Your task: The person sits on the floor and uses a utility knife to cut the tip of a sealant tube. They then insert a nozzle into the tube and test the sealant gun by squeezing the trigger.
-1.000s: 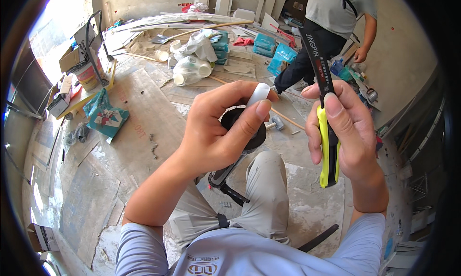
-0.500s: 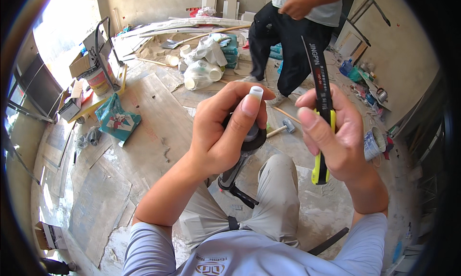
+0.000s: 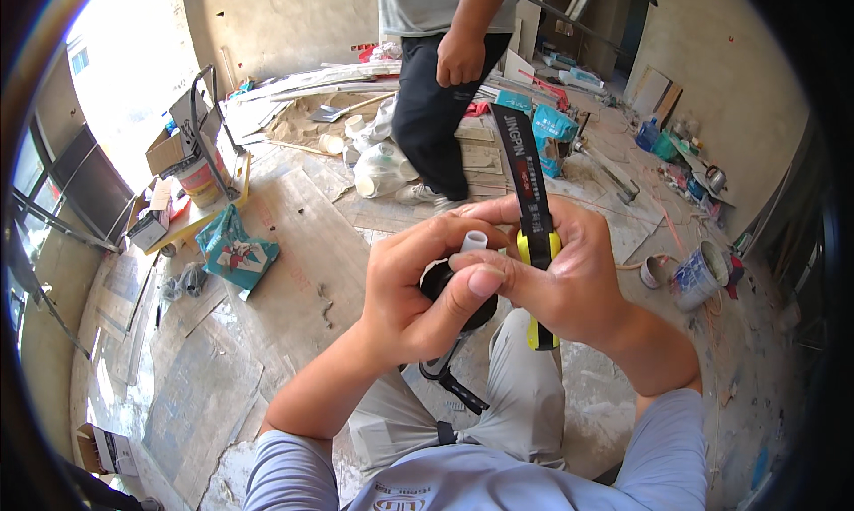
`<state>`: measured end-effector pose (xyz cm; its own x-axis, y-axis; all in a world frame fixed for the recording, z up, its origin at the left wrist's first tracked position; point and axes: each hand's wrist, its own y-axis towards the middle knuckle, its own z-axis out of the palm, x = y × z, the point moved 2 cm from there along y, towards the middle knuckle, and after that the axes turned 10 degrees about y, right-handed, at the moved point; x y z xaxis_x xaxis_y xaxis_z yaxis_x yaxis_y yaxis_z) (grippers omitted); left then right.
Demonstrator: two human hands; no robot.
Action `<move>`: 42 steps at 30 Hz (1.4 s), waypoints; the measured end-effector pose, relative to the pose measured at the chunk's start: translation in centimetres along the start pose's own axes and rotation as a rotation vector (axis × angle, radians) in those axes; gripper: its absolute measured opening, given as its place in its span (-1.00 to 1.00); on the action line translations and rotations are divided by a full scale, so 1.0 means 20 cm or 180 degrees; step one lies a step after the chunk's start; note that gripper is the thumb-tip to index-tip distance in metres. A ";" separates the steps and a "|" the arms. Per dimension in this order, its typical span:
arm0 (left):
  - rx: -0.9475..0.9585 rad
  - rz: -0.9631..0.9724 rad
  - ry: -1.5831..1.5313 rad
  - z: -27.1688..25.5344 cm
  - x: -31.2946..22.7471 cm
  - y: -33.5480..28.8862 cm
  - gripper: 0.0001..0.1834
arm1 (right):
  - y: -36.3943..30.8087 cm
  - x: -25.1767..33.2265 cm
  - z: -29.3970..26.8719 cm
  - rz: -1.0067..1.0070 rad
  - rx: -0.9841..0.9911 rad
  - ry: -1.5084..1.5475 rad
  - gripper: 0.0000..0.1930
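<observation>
In the head view, our left hand (image 3: 405, 293) has its fingers clamped on a short white pipe piece (image 3: 473, 241), over a black round tool (image 3: 445, 284) at chest height. Our right hand (image 3: 569, 280) grips the black-and-yellow cutter (image 3: 527, 191), fingers closed. We judge that steadying the piece squarely matters most.

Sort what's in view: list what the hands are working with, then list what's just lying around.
In hand:
left hand: black round tool, small white pipe piece
right hand: black-and-yellow cutter

Lying about:
teal bag
white sacks
shovel
paint-spattered bucket
cardboard boxes
</observation>
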<state>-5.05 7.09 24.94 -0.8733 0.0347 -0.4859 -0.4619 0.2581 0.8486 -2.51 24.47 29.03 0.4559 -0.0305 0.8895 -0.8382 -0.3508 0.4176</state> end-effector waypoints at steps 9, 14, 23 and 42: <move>0.0112 -0.0313 -0.0276 0.03 -0.09 -0.03 -0.68 | -0.08 -0.04 0.04 -0.0611 -0.0075 0.0657 -0.61; -0.0038 -0.0145 -0.0203 0.04 -0.12 -0.03 -0.71 | -0.10 -0.04 0.02 -0.0766 0.0170 0.0502 -0.60; -0.0128 -0.0004 0.0057 0.07 -0.13 -0.02 -0.65 | -0.12 0.01 0.02 -0.0595 0.0171 0.0457 -0.61; -0.0223 -0.0054 -0.0630 0.04 -0.09 -0.04 -0.73 | -0.10 0.04 0.02 -0.0362 0.0409 0.0126 -0.56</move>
<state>-2.92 7.51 25.03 -0.8210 0.2215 -0.5261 -0.4920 0.1928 0.8490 -0.43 24.83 28.80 0.5313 0.0520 0.8456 -0.7356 -0.4668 0.4909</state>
